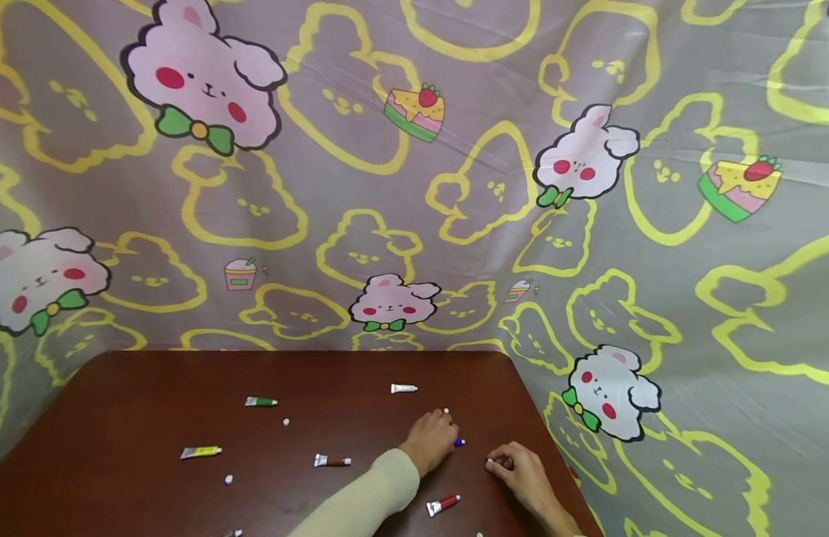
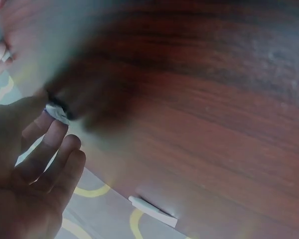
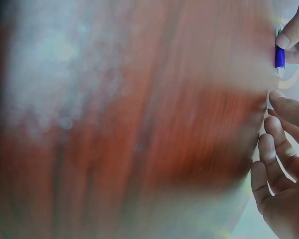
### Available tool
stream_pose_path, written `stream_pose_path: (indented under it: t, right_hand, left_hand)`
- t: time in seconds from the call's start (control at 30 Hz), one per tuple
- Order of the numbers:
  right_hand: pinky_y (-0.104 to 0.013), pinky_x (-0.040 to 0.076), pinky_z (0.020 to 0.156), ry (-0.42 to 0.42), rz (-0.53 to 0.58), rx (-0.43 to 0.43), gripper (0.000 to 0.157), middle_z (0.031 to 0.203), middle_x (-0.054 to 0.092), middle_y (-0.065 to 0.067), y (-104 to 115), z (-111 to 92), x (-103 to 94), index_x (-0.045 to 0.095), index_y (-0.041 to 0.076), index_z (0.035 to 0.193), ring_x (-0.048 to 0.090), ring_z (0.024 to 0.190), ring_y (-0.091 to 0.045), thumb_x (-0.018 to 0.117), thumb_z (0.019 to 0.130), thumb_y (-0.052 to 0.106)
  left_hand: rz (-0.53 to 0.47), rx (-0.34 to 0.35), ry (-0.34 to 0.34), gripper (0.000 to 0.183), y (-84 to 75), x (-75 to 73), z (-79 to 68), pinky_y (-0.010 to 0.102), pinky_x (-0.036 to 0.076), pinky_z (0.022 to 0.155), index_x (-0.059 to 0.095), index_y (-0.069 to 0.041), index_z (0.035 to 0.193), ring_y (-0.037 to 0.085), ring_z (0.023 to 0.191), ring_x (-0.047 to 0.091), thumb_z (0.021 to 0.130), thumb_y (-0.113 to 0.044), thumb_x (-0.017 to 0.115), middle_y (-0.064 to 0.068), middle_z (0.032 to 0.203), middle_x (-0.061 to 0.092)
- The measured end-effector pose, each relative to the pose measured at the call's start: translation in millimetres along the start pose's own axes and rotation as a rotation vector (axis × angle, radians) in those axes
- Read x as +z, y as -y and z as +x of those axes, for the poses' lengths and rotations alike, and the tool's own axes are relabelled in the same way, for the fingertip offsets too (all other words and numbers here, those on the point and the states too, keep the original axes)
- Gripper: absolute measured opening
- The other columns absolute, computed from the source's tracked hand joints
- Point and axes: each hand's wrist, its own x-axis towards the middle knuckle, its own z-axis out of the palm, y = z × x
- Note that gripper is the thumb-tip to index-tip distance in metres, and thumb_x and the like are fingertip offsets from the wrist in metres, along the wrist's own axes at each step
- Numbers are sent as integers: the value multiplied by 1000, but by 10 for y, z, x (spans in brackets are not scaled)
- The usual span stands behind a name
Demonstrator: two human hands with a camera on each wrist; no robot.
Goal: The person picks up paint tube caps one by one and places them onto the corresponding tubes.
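Note:
My left hand (image 1: 430, 441) pinches a small blue paint tube (image 3: 280, 57) by its crimped end, close over the table. The tube's capless-looking white neck points to the right, toward my other hand. Thumb and fingertips of my right hand (image 1: 521, 473) pinch a small white cap (image 1: 489, 461), apart from the tube. In the left wrist view the crimped tail (image 2: 57, 113) shows between thumb and fingers. Just beyond the left knuckles lies another white cap (image 1: 446, 410). A red paint tube (image 1: 444, 505) lies on the near side, between the two forearms.
On the dark wooden table (image 1: 152, 395) lie green (image 1: 261, 401), yellow (image 1: 201, 452), brown (image 1: 333, 461) and white (image 1: 404, 388) paint tubes. Loose white caps (image 1: 286, 422) lie among them. A patterned curtain (image 1: 387, 246) hangs along the table's back and right edges.

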Motion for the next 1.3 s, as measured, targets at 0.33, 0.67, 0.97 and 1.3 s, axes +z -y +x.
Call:
stream_pose_path:
  t: [0.33, 0.67, 0.97, 1.3]
  right_hand:
    - [-22, 51, 68, 21, 31, -33, 14, 79, 63, 16, 117, 38, 52, 77, 17, 86, 58, 71, 6, 91, 86, 12]
    - [-23, 55, 70, 38, 70, 0, 15, 80, 73, 15, 238, 102, 8, 76, 24, 87, 64, 74, 4, 89, 90, 15]
    - [-24, 56, 73, 78, 76, -10, 11, 83, 76, 14, 364, 94, 43, 77, 20, 91, 66, 78, 4, 86, 92, 14]
    - [-26, 59, 78, 29, 82, -115, 10, 87, 77, 16, 616, 100, 64, 79, 16, 93, 68, 83, 5, 84, 92, 9]
  left_hand:
    - [27, -2, -52, 4, 52, -12, -102, 24, 56, 74, 81, -26, 95, 9, 90, 67, 94, -30, 80, -8, 97, 75]
    - [-18, 12, -90, 13, 240, -64, -236, 25, 56, 74, 79, -24, 93, 11, 87, 66, 89, -35, 83, -8, 94, 75]
    - [-59, 16, -68, 17, 427, -172, -412, 27, 56, 78, 78, -22, 94, 12, 88, 65, 88, -37, 83, -7, 94, 74]
    - [-50, 66, -117, 18, 603, -403, -606, 27, 53, 73, 76, -22, 92, 13, 84, 62, 87, -36, 84, -7, 91, 71]
